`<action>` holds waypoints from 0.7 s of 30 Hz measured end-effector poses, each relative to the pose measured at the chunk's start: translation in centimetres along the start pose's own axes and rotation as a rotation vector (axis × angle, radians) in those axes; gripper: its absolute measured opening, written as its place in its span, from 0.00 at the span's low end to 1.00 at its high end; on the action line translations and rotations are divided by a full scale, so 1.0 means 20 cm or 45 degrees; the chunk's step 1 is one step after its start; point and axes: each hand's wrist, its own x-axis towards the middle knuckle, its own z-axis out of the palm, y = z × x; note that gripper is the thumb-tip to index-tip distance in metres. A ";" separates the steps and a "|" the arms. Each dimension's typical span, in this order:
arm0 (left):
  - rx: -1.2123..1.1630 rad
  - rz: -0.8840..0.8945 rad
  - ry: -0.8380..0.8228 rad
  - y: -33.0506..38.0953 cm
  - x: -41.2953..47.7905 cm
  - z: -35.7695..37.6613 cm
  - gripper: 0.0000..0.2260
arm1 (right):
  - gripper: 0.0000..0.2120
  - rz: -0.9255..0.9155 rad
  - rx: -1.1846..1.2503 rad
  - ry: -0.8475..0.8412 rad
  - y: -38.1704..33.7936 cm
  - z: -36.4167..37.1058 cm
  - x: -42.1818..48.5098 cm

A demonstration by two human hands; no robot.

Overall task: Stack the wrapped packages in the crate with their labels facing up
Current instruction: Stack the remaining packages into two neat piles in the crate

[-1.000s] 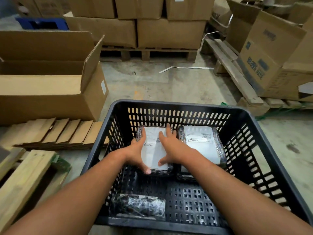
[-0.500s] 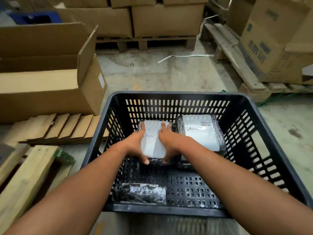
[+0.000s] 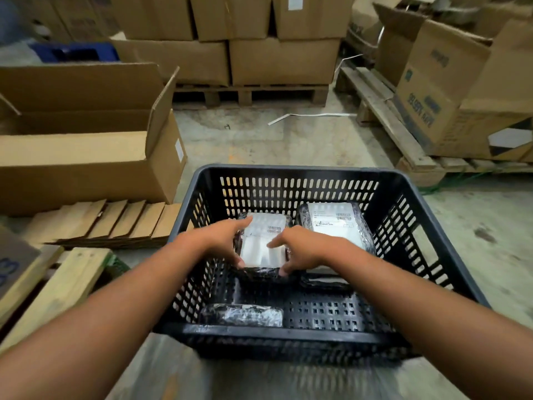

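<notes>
A black perforated crate [image 3: 288, 169] stands on the floor in front of me. A wrapped package [image 3: 264, 243] lies at its far left with its white label up. My left hand [image 3: 219, 241] holds its left side, thumb at the near-left corner. My right hand [image 3: 305, 249] holds its right side, index finger on the label and thumb at the near-right corner. A second package [image 3: 334, 223] lies beside it at the far right, label up, on top of another wrapped one. A further wrapped package [image 3: 242, 314] lies at the near left, with no label showing.
An open cardboard box [image 3: 86, 166] stands to the left, with flattened cardboard [image 3: 115, 223] in front of it. Wooden pallets with boxes [image 3: 450, 90] run along the right and the back. A wooden pallet [image 3: 57, 287] is at my near left.
My hands have slid back from the top of the left package to its near corners, so more of its label shows. The view has shifted; the crate and the other packages stay put.
</notes>
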 end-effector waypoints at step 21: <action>0.349 0.223 -0.312 -0.01 -0.34 0.21 0.27 | 0.12 -0.180 0.859 -0.281 -0.07 0.19 -0.19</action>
